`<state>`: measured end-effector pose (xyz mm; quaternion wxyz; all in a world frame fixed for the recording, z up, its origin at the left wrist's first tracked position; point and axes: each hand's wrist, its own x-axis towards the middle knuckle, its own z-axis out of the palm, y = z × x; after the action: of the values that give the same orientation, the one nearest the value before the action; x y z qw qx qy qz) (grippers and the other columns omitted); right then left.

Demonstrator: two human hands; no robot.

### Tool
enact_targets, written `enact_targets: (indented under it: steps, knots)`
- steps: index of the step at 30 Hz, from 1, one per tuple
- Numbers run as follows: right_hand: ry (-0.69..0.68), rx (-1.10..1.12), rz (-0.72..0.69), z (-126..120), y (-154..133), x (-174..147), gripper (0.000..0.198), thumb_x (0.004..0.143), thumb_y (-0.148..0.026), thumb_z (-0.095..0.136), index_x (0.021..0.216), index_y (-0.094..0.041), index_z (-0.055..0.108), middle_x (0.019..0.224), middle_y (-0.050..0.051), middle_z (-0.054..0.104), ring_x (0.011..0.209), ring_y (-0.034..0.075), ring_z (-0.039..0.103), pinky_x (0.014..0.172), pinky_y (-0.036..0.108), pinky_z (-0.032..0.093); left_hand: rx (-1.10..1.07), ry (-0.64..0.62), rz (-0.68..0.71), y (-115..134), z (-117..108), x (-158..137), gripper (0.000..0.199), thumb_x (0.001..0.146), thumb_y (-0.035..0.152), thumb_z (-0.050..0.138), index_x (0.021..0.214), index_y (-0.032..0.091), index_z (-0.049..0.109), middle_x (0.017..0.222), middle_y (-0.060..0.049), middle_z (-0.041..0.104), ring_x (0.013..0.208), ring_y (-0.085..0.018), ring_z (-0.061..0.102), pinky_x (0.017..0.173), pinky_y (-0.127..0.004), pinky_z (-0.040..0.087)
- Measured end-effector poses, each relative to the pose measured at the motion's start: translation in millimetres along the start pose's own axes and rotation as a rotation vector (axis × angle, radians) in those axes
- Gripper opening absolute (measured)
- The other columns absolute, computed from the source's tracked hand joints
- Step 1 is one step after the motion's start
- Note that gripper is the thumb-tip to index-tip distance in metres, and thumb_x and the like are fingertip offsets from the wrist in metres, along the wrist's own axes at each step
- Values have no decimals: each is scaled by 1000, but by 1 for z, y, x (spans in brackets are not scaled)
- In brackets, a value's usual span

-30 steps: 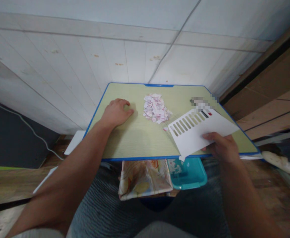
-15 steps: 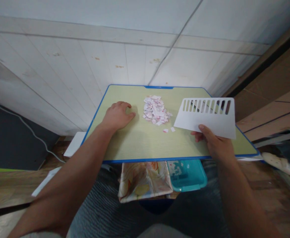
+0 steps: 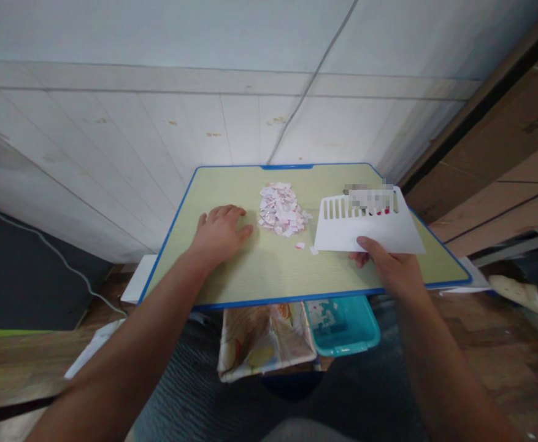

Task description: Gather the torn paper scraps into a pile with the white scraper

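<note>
A heap of small torn white and pinkish paper scraps (image 3: 281, 209) lies on the middle of the pale yellow-green tabletop (image 3: 269, 276). Two loose scraps (image 3: 300, 245) lie just below the heap. To its left, my left hand (image 3: 221, 232) is at the tabletop with fingers loosely bent and apart, holding nothing. On the right, my right hand (image 3: 386, 261) grips a thin white slotted sheet (image 3: 346, 236) by its near edge, thumb on top and fingers underneath. A row of slots runs along the sheet's far edge, partly blurred out by a pixelated patch.
Below the table's blue front edge (image 3: 259, 301) sit a fabric-lined box (image 3: 269, 362) and a turquoise plastic basket (image 3: 349, 350) with scraps in it. A white panelled wall (image 3: 181, 135) stands behind the table, and brown cardboard boxes (image 3: 489, 178) stand at the right.
The slotted sheet in my right hand has tilted and swung, its slotted edge now lower and farther left. My left hand stays beside the heap. The whole view has shifted slightly.
</note>
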<state>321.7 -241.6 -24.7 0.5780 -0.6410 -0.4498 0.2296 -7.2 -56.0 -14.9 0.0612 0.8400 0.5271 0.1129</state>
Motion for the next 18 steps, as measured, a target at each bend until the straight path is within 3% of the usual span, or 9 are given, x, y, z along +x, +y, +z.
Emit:
enact_targets:
  steps: [4,13,18]
  knots:
    - [-10,-68,-17,-8,1,-7,43,95,-54,87,64,-28,73,65,6,76,61,24,72,68,39,65,-15,32,0,-5,6,0,50,109,49,65,153,26,75,173,-14,71,166,-41,58,141,-63,42]
    - [-60,-25,63,-17,-2,-11,51,85,-63,95,57,-31,67,57,4,71,55,27,68,57,42,63,-87,75,1,-18,10,13,52,107,52,72,151,25,77,172,-13,72,166,-38,61,143,-56,42]
    - [-95,10,64,-20,-1,-11,36,85,-53,91,68,-31,69,52,0,64,50,25,60,53,41,57,-103,90,0,-20,10,14,52,105,51,72,149,24,80,169,-13,75,163,-38,65,142,-55,45]
